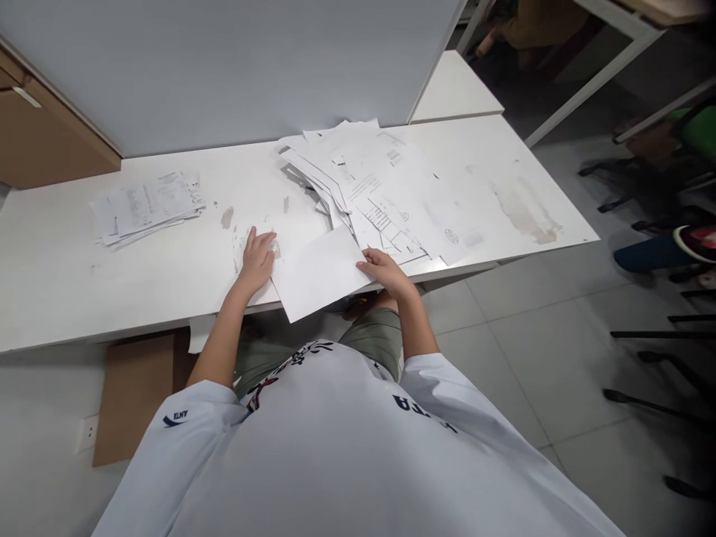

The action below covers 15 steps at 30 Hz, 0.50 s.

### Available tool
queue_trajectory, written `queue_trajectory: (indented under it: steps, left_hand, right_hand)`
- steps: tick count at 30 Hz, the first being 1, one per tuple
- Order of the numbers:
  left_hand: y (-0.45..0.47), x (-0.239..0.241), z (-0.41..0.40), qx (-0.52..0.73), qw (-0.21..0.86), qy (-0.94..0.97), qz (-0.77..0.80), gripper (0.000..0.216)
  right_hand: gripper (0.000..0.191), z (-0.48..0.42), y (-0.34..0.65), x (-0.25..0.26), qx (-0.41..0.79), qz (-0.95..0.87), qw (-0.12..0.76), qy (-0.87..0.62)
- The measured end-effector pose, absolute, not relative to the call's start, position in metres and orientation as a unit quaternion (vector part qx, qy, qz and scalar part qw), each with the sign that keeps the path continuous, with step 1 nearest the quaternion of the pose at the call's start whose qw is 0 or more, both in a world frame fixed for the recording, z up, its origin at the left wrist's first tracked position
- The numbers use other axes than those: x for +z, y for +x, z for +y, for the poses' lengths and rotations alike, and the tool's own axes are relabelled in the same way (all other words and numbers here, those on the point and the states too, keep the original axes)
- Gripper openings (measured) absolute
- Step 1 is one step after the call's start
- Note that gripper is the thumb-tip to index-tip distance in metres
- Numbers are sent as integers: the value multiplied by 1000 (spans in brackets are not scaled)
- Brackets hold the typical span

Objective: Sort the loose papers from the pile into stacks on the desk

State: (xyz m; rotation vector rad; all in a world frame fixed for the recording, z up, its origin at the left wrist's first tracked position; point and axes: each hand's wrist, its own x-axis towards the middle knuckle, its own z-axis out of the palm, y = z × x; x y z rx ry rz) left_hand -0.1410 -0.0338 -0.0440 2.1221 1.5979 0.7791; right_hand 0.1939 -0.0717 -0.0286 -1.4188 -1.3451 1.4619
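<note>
Hands: two, both mine, the left (258, 259) and the right (385, 270).
Blank sheet: one (320, 272) between my hands, with no print on the face I see; whether other sheets lie beneath it, I cannot tell.
Paper groups: two, a small stack (146, 205) and a larger spread heap (385, 198); the pages in each overlap too much for me to count.
Cardboard: two brown pieces, a box (56, 127) at the far left and a panel (134, 395) under the table.
Table: one white top (56, 268), marked with several brownish stains (526, 209).
Sheet and right hand: its right end is in my grip, thumb on top; the rest reaches away to the left of that hand.
Sheet and left hand: its left end lies just beside my palm; I cannot tell whether they touch.
Left hand's state: fingers loosely spread, lowered at the tabletop, pinching nothing.
Right hand's state: clamped on the sheet's edge.
Sheet's place: at the table's near edge, its nearest corner overhanging, the heap just beyond.
Sheet's long axis: mostly left to right, slanting, with the right end farther from me.
Sheet's nearest corner: pointing back toward my body.
</note>
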Motion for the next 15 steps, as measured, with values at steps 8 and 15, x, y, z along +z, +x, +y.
queue_trajectory:
  steps: [8,15]
  left_hand:
    - [-135,-44,-39,287,156,784,528,46]
    - [-143,-41,-31,315,211,782,495,47]
  right_hand:
    - [27,-73,198,-32,564,-518,344,-543]
    - [26,-85,186,-30,520,-538,371,-550]
